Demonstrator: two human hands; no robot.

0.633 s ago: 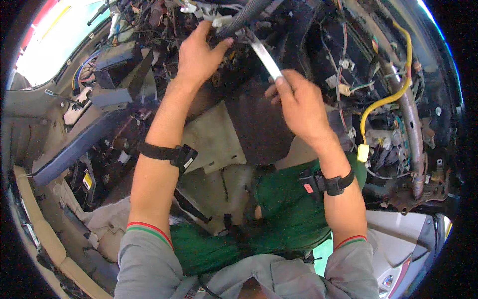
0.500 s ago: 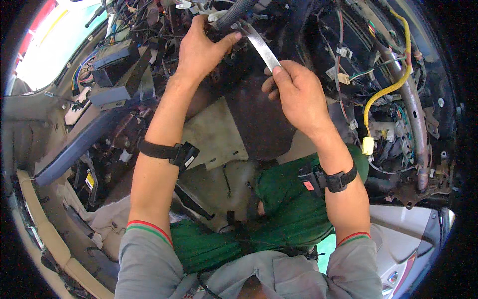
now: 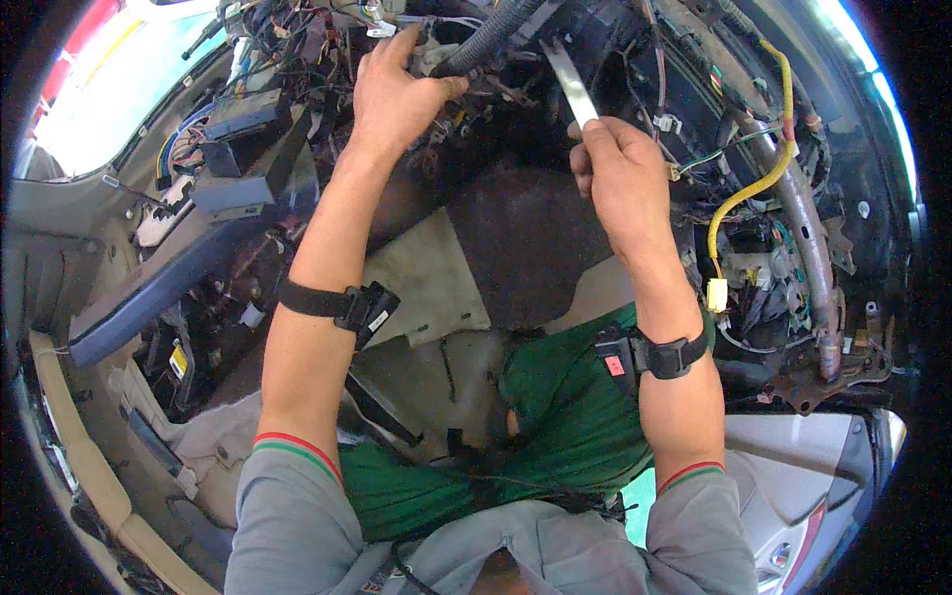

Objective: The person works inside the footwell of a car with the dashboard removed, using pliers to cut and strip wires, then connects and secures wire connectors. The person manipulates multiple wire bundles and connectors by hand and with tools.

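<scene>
My left hand [image 3: 395, 99] is up among the wiring at the top, thumb against the underside of a black ribbed hose [image 3: 466, 45], fingers reaching over pale fittings beside it; what they grip is unclear. My right hand [image 3: 623, 183] grips the end of a flat silver metal tool [image 3: 570, 81], thumb along its face. The tool slants up and left, its far tip among dark parts right of the hose. Both forearms carry black strapped devices.
Stripped car dashboard: dark bracket boxes [image 3: 238, 178] and long grey trim [image 3: 149, 302] at left, yellow harness [image 3: 744, 198] and metal tube [image 3: 808, 258] at right. Carpet pieces [image 3: 426, 278] lie below; green-clad legs are beneath, a door panel [image 3: 783, 466] at lower right.
My right hand and the silver tool moved right and slightly up, the tool's tip now apart from the hose. My left hand shifted slightly upward, its fingers reaching further over the fittings.
</scene>
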